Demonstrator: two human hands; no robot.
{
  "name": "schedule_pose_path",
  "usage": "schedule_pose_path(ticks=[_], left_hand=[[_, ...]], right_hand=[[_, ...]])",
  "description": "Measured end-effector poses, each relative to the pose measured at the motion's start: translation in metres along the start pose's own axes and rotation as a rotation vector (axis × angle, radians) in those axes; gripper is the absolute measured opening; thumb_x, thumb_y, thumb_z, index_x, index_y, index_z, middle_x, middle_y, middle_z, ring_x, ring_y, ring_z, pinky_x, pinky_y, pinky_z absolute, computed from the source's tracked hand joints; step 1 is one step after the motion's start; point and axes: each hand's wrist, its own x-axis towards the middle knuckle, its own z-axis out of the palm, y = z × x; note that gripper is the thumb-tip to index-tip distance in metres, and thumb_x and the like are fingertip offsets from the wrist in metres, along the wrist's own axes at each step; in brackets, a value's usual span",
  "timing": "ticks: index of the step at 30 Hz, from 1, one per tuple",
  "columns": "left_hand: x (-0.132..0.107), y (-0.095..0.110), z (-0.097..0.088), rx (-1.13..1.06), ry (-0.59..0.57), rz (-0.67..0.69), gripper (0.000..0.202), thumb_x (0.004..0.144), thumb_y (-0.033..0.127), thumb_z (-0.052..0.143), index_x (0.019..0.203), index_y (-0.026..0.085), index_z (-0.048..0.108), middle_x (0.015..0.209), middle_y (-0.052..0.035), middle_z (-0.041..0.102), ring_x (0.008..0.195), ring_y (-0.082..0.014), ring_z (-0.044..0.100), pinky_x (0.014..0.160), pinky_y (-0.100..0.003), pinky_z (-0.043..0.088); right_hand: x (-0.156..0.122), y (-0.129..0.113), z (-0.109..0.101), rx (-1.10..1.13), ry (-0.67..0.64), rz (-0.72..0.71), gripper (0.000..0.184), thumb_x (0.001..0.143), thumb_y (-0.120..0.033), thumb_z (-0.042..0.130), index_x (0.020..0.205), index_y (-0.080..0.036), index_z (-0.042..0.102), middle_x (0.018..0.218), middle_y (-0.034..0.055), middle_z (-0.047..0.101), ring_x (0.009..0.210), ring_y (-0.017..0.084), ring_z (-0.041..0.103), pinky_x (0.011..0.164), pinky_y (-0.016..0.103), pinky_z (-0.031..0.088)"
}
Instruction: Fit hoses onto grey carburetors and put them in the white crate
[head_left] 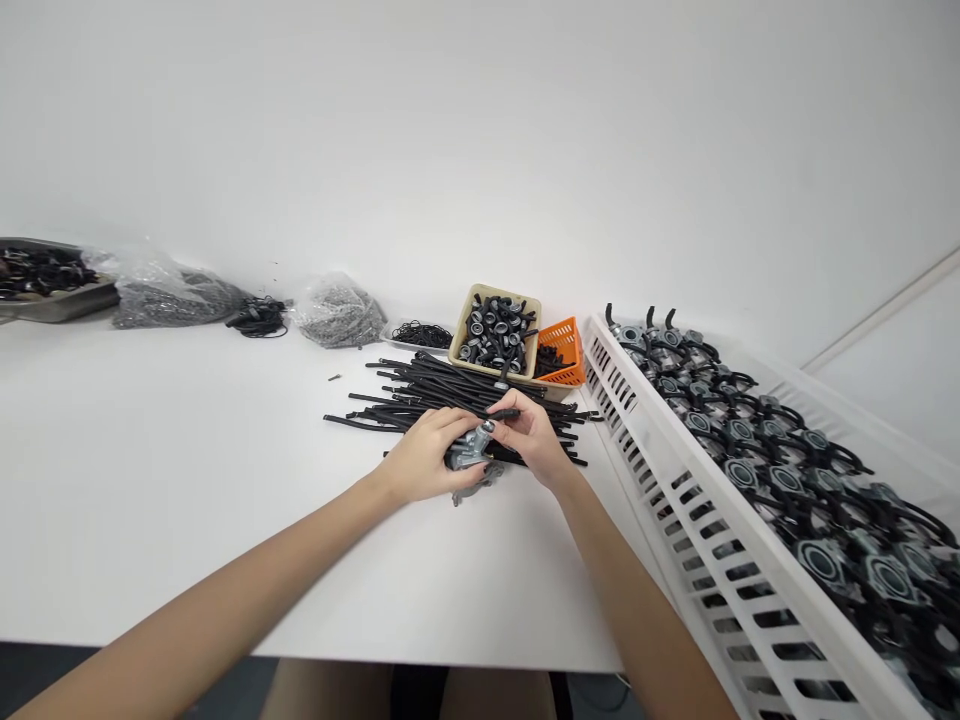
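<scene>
My left hand [424,455] grips a grey die-cast metal part [472,448], possibly a small carburettor, from the left side. My right hand [529,435] pinches a short black rubber hose [506,413] at the part's upper end, and its fingertips touch the metal. A further grey piece [476,484] shows beneath the held part, close to my left hand's fingers. Behind both hands lies a loose pile of black rubber hoses [450,403], partly hidden by my hands.
A white slotted tray [675,490] at right holds rows of grey-and-black assembled parts. At the back stand a tan basket [469,320] of black-and-grey fittings, an orange basket [564,350], a metal tray [56,305], and plastic bags of small parts on the white table [187,500].
</scene>
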Motion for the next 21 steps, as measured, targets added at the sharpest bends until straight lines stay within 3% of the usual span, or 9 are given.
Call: schedule_pose_path(ticks=[5, 12, 15, 21], left_hand=[[-0.0008, -0.0003, -0.0003, 0.009, -0.007, 0.002, 0.039, 0.079, 0.036, 0.061, 0.114, 0.017, 0.061, 0.114, -0.0115, 0.067, 0.102, -0.0254, 0.063, 0.091, -0.04, 0.046], [-0.0005, 0.0019, -0.0009, -0.004, 0.017, 0.002, 0.036, 0.08, 0.037, 0.06, 0.109, 0.018, 0.062, 0.109, -0.01, 0.067, 0.099, -0.0244, 0.063, 0.091, -0.04, 0.047], [-0.0008, 0.0023, -0.0014, -0.008, 0.013, 0.0, 0.036, 0.079, 0.037, 0.061, 0.11, 0.018, 0.062, 0.11, -0.0094, 0.067, 0.1, -0.0242, 0.063, 0.092, -0.039, 0.047], [0.0, 0.0039, -0.0035, -0.008, -0.01, 0.001, 0.031, 0.079, 0.036, 0.061, 0.103, 0.017, 0.063, 0.109, -0.0095, 0.067, 0.1, -0.0245, 0.063, 0.09, -0.038, 0.047]], right_hand=[[-0.0006, -0.0011, -0.0033, -0.042, -0.026, 0.032, 0.028, 0.072, -0.039, 0.08, 0.088, -0.019, 0.068, 0.08, -0.0005, 0.059, 0.071, 0.011, 0.054, 0.067, 0.026, 0.046], [-0.0021, -0.0011, -0.0051, 0.054, -0.226, 0.144, 0.032, 0.077, -0.043, 0.075, 0.097, -0.018, 0.072, 0.089, 0.0053, 0.071, 0.089, 0.018, 0.063, 0.088, 0.035, 0.049], [-0.0035, -0.0033, -0.0045, 0.063, -0.276, 0.172, 0.031, 0.08, -0.04, 0.073, 0.101, -0.018, 0.071, 0.09, 0.0051, 0.072, 0.089, 0.016, 0.064, 0.088, 0.033, 0.049], [-0.0033, -0.0035, -0.0024, 0.08, -0.256, 0.185, 0.03, 0.077, -0.04, 0.076, 0.095, -0.018, 0.066, 0.085, 0.0031, 0.071, 0.083, 0.015, 0.065, 0.079, 0.029, 0.051]])
